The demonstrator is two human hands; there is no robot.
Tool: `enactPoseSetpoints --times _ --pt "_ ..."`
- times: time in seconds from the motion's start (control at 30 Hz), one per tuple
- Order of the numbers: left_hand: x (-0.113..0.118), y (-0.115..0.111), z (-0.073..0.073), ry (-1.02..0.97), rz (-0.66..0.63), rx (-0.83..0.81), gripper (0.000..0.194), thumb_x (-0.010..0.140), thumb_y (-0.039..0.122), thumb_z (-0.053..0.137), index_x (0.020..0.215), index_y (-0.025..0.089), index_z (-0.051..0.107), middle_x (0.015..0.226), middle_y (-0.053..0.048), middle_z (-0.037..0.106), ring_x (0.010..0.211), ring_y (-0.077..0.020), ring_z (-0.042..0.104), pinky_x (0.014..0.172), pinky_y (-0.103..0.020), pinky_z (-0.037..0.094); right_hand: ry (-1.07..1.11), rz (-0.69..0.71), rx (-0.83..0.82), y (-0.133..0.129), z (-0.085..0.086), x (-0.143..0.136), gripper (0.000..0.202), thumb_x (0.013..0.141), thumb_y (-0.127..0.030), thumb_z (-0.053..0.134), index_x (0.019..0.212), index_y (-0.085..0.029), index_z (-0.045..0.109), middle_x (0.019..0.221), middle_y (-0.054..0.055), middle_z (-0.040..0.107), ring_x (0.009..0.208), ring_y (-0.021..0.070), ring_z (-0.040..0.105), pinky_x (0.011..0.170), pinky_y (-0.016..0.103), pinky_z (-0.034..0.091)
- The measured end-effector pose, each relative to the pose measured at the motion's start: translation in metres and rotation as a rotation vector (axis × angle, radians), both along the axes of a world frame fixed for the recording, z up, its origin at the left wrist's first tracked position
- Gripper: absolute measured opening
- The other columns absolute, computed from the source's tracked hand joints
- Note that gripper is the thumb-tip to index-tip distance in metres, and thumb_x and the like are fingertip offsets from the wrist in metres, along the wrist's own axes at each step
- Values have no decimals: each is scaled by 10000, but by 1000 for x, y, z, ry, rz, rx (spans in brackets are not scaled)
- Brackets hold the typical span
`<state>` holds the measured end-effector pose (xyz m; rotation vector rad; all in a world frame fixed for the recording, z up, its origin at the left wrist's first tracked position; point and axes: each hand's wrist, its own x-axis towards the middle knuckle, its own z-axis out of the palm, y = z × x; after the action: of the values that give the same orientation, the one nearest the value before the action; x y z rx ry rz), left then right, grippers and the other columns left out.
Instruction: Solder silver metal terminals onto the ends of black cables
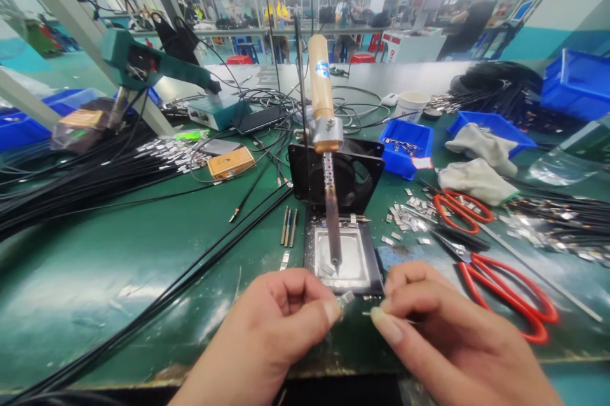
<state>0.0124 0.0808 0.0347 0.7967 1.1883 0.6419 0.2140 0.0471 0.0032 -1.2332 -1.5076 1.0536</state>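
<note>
My left hand [293,311] pinches a small silvery connector [348,297] between thumb and forefinger. Close by, my right hand [429,317] is closed, its thumb and fingertips gripping a thin pale strand [366,313]; most of that strand is hidden by the fingers. A small gap separates the two hands. Just beyond them a wooden-handled soldering iron [321,82] hangs clamped with its tip pointing down. Below the tip lies a square metal tray [366,253] on a dark base. Left of it are several thin metal rods [288,228].
Behind the iron stands a black fan [355,171]. To the right lie red-handled scissors [509,291], loose connectors [405,218], gloves [476,180] and a blue bin [407,145]. Black cables [157,304] cross the left side, near a small wooden box [231,163]. People work in the background.
</note>
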Motion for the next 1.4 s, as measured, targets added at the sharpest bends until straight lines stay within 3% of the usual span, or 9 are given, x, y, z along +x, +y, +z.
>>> enactPoseSetpoints --times 0.2,0.43,0.73,1.4 --pt "4 4 7 -84 58 -31 243 752 311 813 670 161 641 560 88 446 548 -92 256 518 -246 213 33 -21 46 16 -6 -13 85 883 -235 770 811 -269 739 936 -1 763 838 137 744 695 134 613" --pt "2 5 2 -40 41 -20 236 794 296 756 655 184 601 563 88 397 556 -112 216 529 -304 152 168 -99 22 17 -11 -26 109 849 -186 754 783 -272 747 916 -18 767 782 115 750 683 127 607" --pt "4 10 0 -45 45 -52 227 780 278 743 634 186 595 543 91 361 536 -110 190 513 -308 128 22 -11 158 22 -17 -18 121 899 -150 717 861 -265 710 965 -21 762 835 119 769 710 148 616" --pt "6 15 1 -100 70 -34 178 734 179 701 593 182 593 490 93 387 500 -96 204 474 -262 156 17 -92 242 19 -22 -25 153 886 -115 719 889 -268 699 989 -20 747 863 123 758 741 170 616"
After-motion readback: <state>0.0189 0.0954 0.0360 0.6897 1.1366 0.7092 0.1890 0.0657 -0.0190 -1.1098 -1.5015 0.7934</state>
